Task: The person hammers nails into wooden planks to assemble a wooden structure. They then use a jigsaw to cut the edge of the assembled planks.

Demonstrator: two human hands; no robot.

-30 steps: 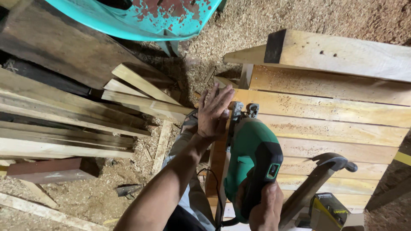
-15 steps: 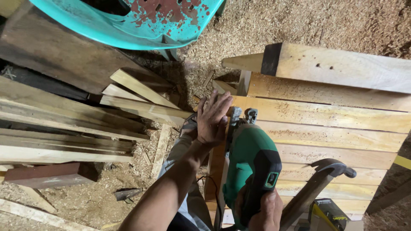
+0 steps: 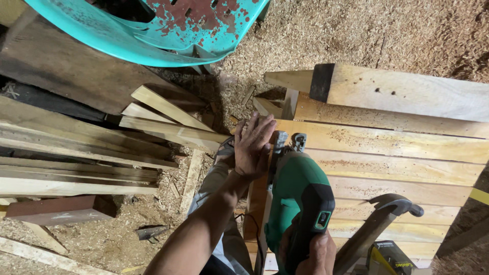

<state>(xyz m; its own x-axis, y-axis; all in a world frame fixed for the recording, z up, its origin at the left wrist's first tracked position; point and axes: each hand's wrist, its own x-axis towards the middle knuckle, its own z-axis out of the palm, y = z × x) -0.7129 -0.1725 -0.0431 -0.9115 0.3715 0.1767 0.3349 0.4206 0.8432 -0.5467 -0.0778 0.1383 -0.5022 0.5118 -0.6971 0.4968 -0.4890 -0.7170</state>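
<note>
Scrap boards [image 3: 76,153] piled far L. L hand [image 3: 253,147] flat, fingers spread, pinning plank edge [image 3: 257,196]. R hand [image 3: 313,254] wrapped on green power saw [image 3: 295,203], sitting on slatted desk [image 3: 407,158]. I'd keep L fingers clear of blade line, feed steady.

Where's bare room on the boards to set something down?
Free: planks right of the green saw, above the hammer. Crowded: left edge, where the left hand presses down; the right hand grips the saw.
</note>
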